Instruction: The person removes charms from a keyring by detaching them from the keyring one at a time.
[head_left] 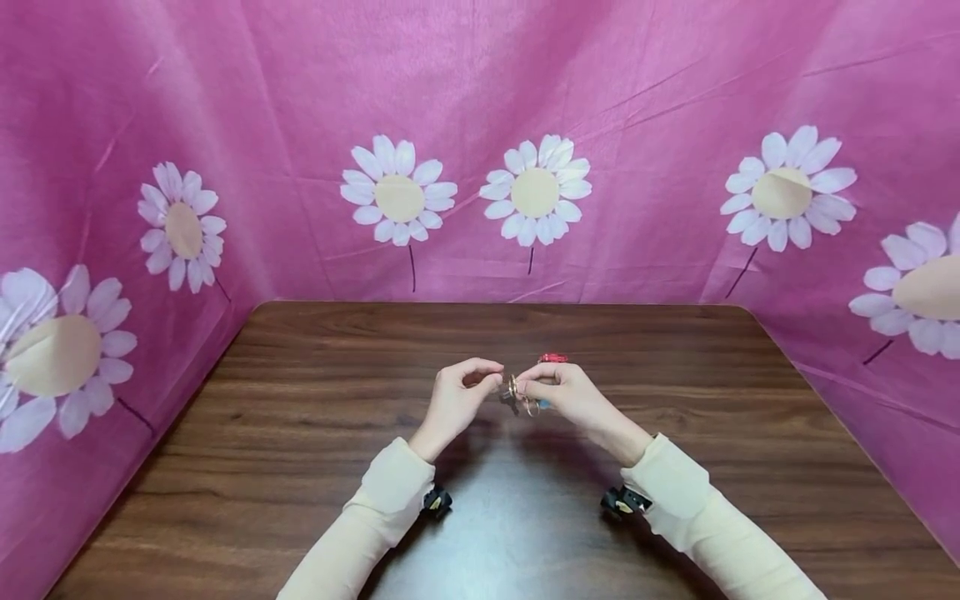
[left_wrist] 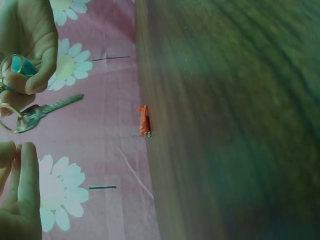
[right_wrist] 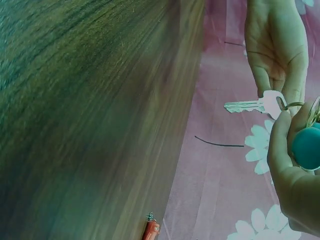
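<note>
My right hand (head_left: pixel 581 398) pinches a gold-coloured key ring (head_left: pixel 513 386) between thumb and fingers above the table. A silver key (right_wrist: pixel 271 104) hangs from this ring, its blade pointing away from the fingers in both wrist views. Against the right fingers sits a round teal fob (right_wrist: pixel 306 148), with another loop of gold ring (head_left: pixel 533 408) below the hand. Facing it, my left hand (head_left: pixel 453 402) has thumb and fingertips close beside the key, with a narrow gap to it in the left wrist view.
Behind the right hand, a small red object (head_left: pixel 553 358) with a metal end lies on the brown wooden table (head_left: pixel 337 350). A pink cloth (head_left: pixel 465 75) printed with white flowers encloses the table's back and sides.
</note>
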